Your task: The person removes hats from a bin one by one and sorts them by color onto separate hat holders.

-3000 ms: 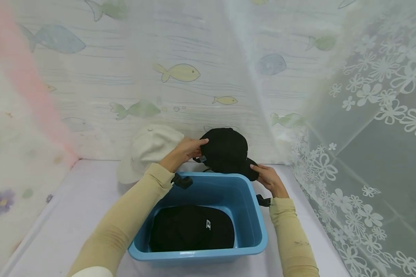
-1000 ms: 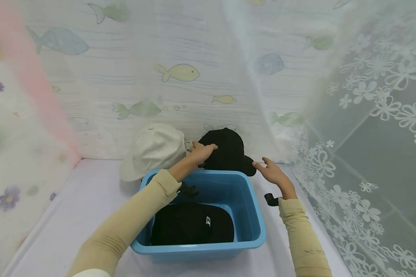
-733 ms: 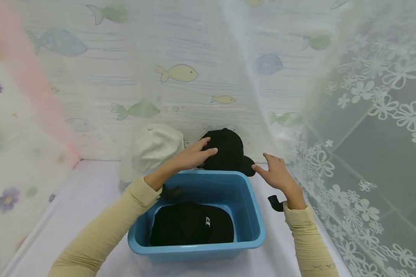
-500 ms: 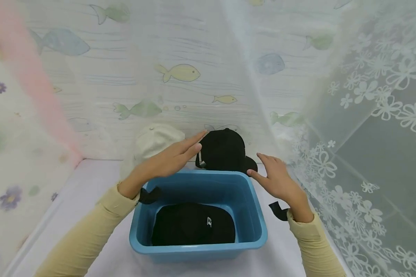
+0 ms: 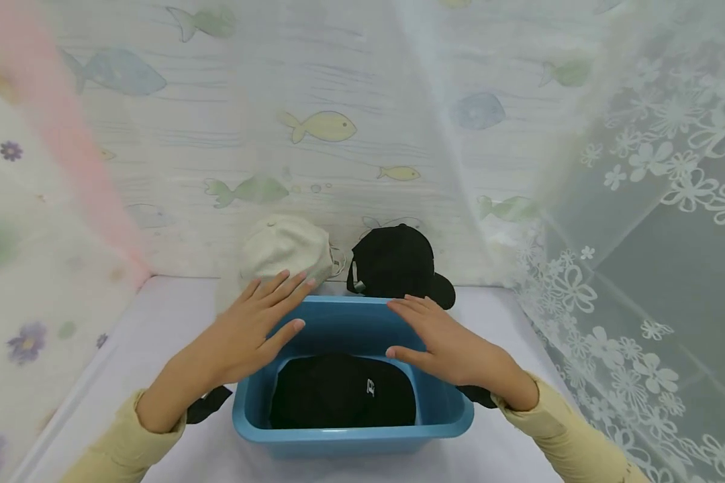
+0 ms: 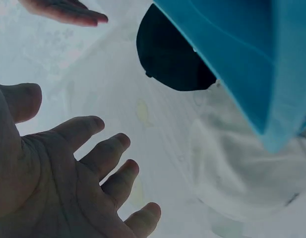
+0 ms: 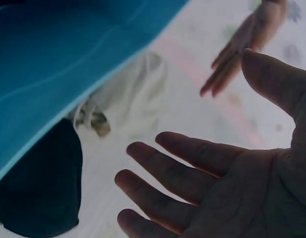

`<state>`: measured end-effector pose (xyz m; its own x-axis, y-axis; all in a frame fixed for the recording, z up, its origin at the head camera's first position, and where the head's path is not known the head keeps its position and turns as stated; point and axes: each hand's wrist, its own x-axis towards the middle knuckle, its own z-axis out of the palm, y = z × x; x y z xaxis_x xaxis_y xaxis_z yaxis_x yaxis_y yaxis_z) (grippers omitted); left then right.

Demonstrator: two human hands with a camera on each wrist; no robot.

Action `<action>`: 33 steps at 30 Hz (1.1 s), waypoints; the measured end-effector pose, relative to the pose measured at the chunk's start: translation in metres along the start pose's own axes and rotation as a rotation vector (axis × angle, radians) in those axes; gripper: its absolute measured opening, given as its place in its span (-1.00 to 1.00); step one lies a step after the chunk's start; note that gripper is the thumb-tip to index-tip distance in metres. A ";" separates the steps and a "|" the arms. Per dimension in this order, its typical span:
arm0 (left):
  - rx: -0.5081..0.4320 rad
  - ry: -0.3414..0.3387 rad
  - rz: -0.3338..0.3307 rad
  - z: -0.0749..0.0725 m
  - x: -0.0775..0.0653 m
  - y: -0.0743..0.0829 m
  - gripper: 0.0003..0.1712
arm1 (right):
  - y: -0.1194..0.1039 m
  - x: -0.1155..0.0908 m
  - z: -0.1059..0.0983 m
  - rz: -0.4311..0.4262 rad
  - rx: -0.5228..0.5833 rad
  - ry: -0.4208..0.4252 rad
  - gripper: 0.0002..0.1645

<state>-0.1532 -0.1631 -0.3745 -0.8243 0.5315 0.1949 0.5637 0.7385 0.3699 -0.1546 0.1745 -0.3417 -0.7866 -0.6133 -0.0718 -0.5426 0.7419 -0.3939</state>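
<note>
Head view: left hand (image 5: pixel 242 335) and right hand (image 5: pixel 444 339) held spread, empty, over blue tub (image 5: pixel 350 439); black cap (image 5: pixel 344 399) seen inside; white cap (image 5: pixel 284 251), second black cap (image 5: pixel 395 261) propped at table's back edge.

A fish-patterned wall (image 5: pixel 338 80) and a floral lace curtain (image 5: pixel 652 268) stand behind.

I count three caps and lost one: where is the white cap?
In the head view, the white cap sits against the back wall, behind the blue bin, left of a black cap, beyond the left hand.
</note>
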 end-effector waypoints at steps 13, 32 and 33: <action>-0.130 0.030 -0.162 0.031 -0.061 -0.028 -0.32 | -0.020 0.070 0.038 -0.301 0.060 -0.288 -0.10; 0.023 0.156 -0.031 0.066 -0.082 -0.030 -0.30 | -0.014 0.107 0.130 -0.424 -0.098 -0.402 -0.12; 0.033 0.164 -0.021 0.067 -0.082 -0.030 -0.30 | -0.014 0.108 0.130 -0.406 -0.098 -0.386 -0.12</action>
<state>-0.0989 -0.2013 -0.4622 -0.8317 0.4432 0.3344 0.5458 0.7631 0.3461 -0.1933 0.0627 -0.4632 -0.3541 -0.8957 -0.2691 -0.8183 0.4360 -0.3745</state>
